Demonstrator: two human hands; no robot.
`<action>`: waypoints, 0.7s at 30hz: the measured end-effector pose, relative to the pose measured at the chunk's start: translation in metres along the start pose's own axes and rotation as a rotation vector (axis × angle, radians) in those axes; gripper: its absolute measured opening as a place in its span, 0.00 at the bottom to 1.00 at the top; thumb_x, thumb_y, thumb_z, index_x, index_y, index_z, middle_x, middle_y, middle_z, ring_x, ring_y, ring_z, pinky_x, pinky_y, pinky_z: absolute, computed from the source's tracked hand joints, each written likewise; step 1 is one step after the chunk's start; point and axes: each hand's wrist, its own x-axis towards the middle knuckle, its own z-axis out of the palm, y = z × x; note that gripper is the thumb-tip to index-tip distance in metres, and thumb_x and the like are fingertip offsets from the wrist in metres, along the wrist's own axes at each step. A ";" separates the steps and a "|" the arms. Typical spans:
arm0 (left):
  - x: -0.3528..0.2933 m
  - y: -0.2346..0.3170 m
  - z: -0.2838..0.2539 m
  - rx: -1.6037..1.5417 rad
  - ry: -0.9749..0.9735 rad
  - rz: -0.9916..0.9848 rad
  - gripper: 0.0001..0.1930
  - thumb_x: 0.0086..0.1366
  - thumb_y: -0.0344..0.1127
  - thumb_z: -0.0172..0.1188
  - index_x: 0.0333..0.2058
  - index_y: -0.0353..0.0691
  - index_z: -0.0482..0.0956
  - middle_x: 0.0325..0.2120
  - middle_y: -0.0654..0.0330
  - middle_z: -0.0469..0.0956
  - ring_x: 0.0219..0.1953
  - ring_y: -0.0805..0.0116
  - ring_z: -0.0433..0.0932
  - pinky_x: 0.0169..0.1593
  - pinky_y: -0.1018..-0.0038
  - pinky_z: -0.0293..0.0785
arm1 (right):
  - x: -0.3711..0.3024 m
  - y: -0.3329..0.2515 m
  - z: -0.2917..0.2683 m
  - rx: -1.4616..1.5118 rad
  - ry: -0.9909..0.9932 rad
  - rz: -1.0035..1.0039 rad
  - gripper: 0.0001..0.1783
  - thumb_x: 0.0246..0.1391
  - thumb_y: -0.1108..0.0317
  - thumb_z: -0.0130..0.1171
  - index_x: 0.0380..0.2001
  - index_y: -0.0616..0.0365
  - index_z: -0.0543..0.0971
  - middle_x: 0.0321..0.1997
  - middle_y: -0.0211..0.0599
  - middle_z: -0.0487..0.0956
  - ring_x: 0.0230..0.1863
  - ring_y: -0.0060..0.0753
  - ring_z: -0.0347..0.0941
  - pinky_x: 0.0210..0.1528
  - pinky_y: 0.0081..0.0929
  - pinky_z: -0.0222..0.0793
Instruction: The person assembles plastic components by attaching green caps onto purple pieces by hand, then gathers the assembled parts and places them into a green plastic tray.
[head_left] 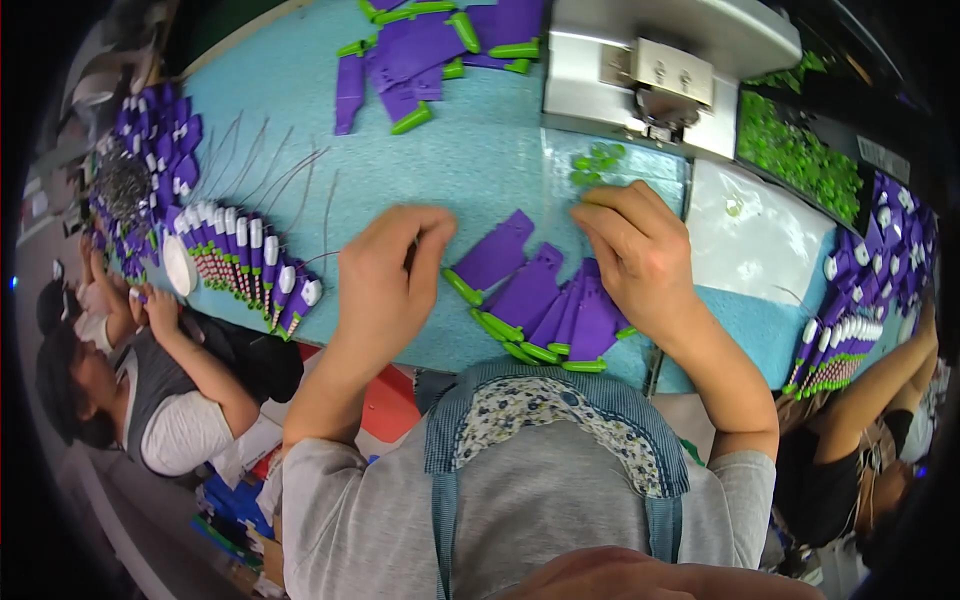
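Between my hands a fan of flat purple pieces with rounded green ends lies at the table's near edge. My left hand is closed, thumb against fingertips, just left of the fan. Whatever it may pinch is hidden. Curled into a pinch, my right hand hovers by the fan's right side. Small green clear pieces lie just beyond its fingertips, and I cannot make out anything between them.
A machine with a metal block stands at the far right, beside a tray of small green parts. More purple pieces are heaped at the back. Purple assemblies with white tops and wires line the left; co-workers sit on both sides.
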 end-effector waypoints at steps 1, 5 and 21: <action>0.011 0.002 -0.005 0.049 0.033 0.004 0.02 0.60 0.24 0.59 0.32 0.33 0.78 0.25 0.53 0.77 0.25 0.59 0.77 0.30 0.71 0.71 | 0.000 -0.001 0.000 -0.040 -0.021 -0.018 0.11 0.38 0.83 0.64 0.29 0.63 0.79 0.33 0.39 0.78 0.32 0.40 0.73 0.33 0.30 0.71; 0.078 -0.006 -0.015 0.186 0.232 0.238 0.05 0.60 0.29 0.61 0.35 0.37 0.80 0.26 0.52 0.77 0.25 0.58 0.78 0.29 0.70 0.72 | 0.000 -0.004 -0.004 -0.065 -0.028 -0.023 0.11 0.40 0.84 0.63 0.30 0.63 0.78 0.33 0.40 0.76 0.32 0.40 0.74 0.33 0.30 0.71; 0.045 0.029 0.005 -0.878 -0.083 -0.198 0.11 0.70 0.34 0.51 0.48 0.35 0.69 0.33 0.51 0.80 0.29 0.69 0.79 0.33 0.73 0.78 | -0.022 -0.014 -0.056 0.298 0.147 0.183 0.14 0.44 0.83 0.63 0.37 0.63 0.81 0.36 0.43 0.81 0.34 0.35 0.78 0.36 0.24 0.73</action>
